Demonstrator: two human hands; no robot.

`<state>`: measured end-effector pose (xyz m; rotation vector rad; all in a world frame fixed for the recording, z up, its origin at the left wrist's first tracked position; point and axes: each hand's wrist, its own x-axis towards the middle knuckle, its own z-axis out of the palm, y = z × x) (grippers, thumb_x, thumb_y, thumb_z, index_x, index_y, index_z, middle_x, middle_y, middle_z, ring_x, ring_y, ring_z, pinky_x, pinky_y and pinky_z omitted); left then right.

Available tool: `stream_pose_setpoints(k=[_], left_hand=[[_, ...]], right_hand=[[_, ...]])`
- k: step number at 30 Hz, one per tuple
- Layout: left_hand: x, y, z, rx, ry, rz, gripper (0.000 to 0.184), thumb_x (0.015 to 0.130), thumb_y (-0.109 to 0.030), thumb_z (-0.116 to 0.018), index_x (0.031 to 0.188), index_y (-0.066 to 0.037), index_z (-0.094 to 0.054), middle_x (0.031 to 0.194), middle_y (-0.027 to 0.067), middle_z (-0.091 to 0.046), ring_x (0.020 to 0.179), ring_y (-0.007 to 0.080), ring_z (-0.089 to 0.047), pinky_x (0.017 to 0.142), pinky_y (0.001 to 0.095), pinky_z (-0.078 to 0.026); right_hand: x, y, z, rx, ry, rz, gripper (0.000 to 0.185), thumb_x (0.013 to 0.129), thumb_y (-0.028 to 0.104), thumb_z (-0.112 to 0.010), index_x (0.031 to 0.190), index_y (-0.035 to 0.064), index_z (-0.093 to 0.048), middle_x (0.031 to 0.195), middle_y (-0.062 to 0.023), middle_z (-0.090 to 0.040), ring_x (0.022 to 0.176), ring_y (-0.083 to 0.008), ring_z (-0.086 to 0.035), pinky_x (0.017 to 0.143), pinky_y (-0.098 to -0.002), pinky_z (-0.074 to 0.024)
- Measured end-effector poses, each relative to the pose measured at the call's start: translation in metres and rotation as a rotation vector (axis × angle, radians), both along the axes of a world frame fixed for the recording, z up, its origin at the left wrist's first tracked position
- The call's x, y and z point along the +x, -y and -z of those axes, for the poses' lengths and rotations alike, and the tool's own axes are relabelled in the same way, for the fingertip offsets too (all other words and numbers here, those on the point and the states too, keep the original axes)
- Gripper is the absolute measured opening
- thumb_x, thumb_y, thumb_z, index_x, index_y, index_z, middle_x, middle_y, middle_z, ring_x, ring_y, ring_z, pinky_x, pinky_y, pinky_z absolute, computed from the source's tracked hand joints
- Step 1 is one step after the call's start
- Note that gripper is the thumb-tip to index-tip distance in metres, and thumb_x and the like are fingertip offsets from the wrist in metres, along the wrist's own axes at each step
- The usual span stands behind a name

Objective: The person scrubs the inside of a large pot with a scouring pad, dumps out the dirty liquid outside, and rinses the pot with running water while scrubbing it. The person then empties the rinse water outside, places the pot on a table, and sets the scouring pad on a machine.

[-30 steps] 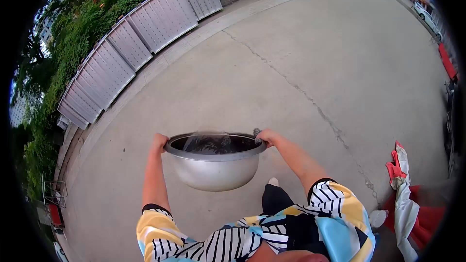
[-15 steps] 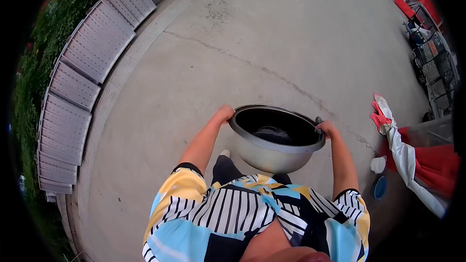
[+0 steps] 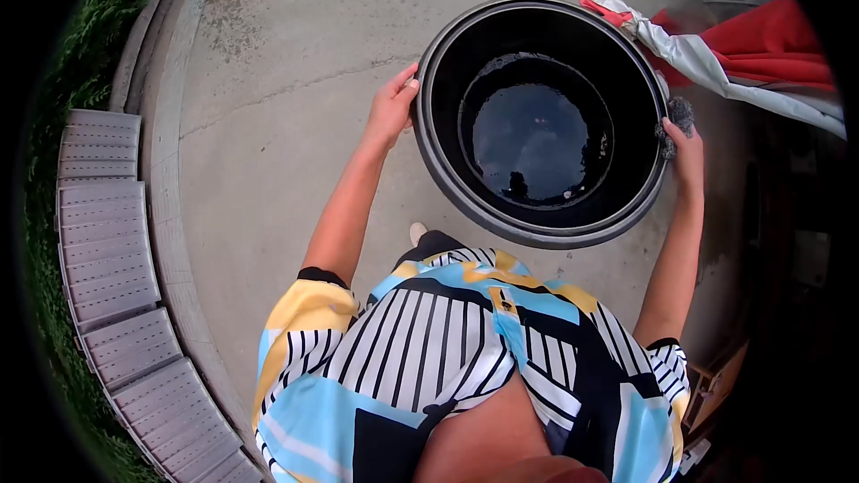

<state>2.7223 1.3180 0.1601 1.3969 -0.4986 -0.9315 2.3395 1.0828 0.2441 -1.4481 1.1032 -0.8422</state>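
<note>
Between my two hands is a large round pot (image 3: pixel 546 237) with a dark inside, held off the ground in front of my body. Dark, shiny water (image 3: pixel 532 139) lies in its bottom and reflects the sky. My left hand (image 3: pixel 392 107) grips the rim on the left side, thumb on top. At the right side, my right hand (image 3: pixel 685 150) grips the pot and also pinches a grey steel wool scourer (image 3: pixel 680 116) against the outer wall. The fingertips of both hands are partly hidden behind the pot.
Grey concrete ground (image 3: pixel 286 161) with a crack lies around me. Perforated metal panels (image 3: pixel 107 250) line the left edge beside green plants (image 3: pixel 98 45). Red cloth (image 3: pixel 761 45) with a white wrap (image 3: pixel 689 58) hangs at the upper right. A wooden piece (image 3: pixel 720 385) stands at the lower right.
The pot has come up higher in view and tipped so that its inside and the water show more. My view has turned to the right. Both hands kept their hold.
</note>
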Motion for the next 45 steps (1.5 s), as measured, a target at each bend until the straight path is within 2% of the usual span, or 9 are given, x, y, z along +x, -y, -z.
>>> stream_pose_setpoints(k=[2,11,28,30,32,33,37,40,45], left_hand=[[-0.015,0.006,-0.010,-0.109,0.004,0.086,0.037,0.091,-0.013,-0.044,0.127,-0.007,-0.045,0.065,-0.0050,-0.051,0.046,0.0018,-0.037,0.038,0.0191,-0.027],[-0.129,0.049,-0.034,-0.197,-0.094,0.329,0.034,0.090,-0.009,-0.045,0.124,-0.005,-0.048,0.062,-0.0053,-0.049,0.042,0.0019,-0.035,0.037,0.0188,-0.026],[-0.202,0.160,0.013,-0.058,-0.238,0.536,0.032,0.090,-0.009,-0.043,0.120,0.000,-0.049,0.076,0.0024,-0.061,0.041,0.0030,-0.043,0.031,0.0175,-0.025],[-0.208,0.180,0.013,-0.034,-0.251,0.581,0.033,0.090,-0.010,-0.042,0.121,0.002,-0.047,0.080,0.0037,-0.062,0.048,0.0056,-0.050,0.038,0.0158,-0.034],[-0.229,0.202,0.005,0.046,-0.273,0.531,0.033,0.091,-0.010,-0.042,0.121,0.003,-0.047,0.083,0.0040,-0.063,0.053,0.0073,-0.055,0.044,0.0156,-0.039],[-0.221,0.223,0.030,0.004,-0.259,0.744,0.041,0.091,-0.022,-0.045,0.123,0.005,-0.044,0.097,0.0084,-0.062,0.081,0.0130,-0.060,0.064,0.0271,-0.049],[-0.258,0.301,0.036,0.367,-0.285,0.934,0.072,0.086,-0.052,-0.045,0.130,0.003,-0.031,0.120,0.0180,-0.047,0.114,0.0262,-0.044,0.091,0.0480,-0.038],[-0.292,0.360,0.028,0.394,-0.534,0.700,0.070,0.087,-0.053,-0.042,0.128,0.003,-0.031,0.119,0.0184,-0.047,0.107,0.0294,-0.048,0.088,0.0460,-0.041],[-0.338,0.438,-0.024,-0.077,-0.629,0.610,0.048,0.091,-0.044,-0.038,0.092,0.001,-0.054,0.090,0.0128,-0.059,0.086,0.0238,-0.057,0.078,0.0381,-0.047]], right_hand=[[-0.038,-0.021,-0.025,-0.061,0.096,0.075,0.043,0.078,0.008,-0.062,0.118,-0.0025,-0.050,0.099,-0.0061,-0.059,0.086,-0.0120,-0.057,0.079,-0.0247,-0.0439],[-0.175,-0.107,-0.097,-0.188,0.316,0.380,0.039,0.079,0.008,-0.061,0.115,-0.0038,-0.052,0.103,-0.0114,-0.059,0.088,-0.0160,-0.058,0.081,-0.0267,-0.0454],[-0.258,-0.086,-0.068,-0.059,0.506,0.539,0.033,0.079,0.008,-0.061,0.110,-0.0030,-0.055,0.095,-0.0118,-0.062,0.083,-0.0164,-0.062,0.076,-0.0273,-0.0503],[-0.261,-0.084,-0.064,-0.059,0.503,0.615,0.035,0.079,0.008,-0.062,0.111,-0.0029,-0.055,0.095,-0.0112,-0.061,0.082,-0.0163,-0.061,0.076,-0.0272,-0.0501],[-0.275,-0.081,-0.057,-0.062,0.398,0.639,0.044,0.077,0.009,-0.064,0.116,-0.0038,-0.050,0.098,-0.0104,-0.059,0.085,-0.0159,-0.060,0.077,-0.0267,-0.0483],[-0.286,-0.080,-0.051,-0.053,0.348,0.645,0.046,0.076,0.008,-0.065,0.117,-0.0042,-0.049,0.099,-0.0108,-0.059,0.085,-0.0155,-0.059,0.078,-0.0268,-0.0478],[-0.325,-0.072,-0.024,-0.001,0.221,0.688,0.053,0.074,0.008,-0.068,0.120,-0.0045,-0.046,0.100,-0.0094,-0.058,0.087,-0.0136,-0.057,0.082,-0.0257,-0.0442],[-0.331,-0.064,-0.030,-0.041,0.010,0.724,0.056,0.072,0.008,-0.070,0.121,-0.0056,-0.045,0.103,-0.0068,-0.058,0.091,-0.0122,-0.055,0.086,-0.0257,-0.0398],[-0.339,-0.058,-0.047,-0.277,-0.408,0.776,0.054,0.071,0.013,-0.072,0.116,-0.0039,-0.047,0.097,-0.0055,-0.059,0.085,-0.0140,-0.054,0.083,-0.0262,-0.0412]])
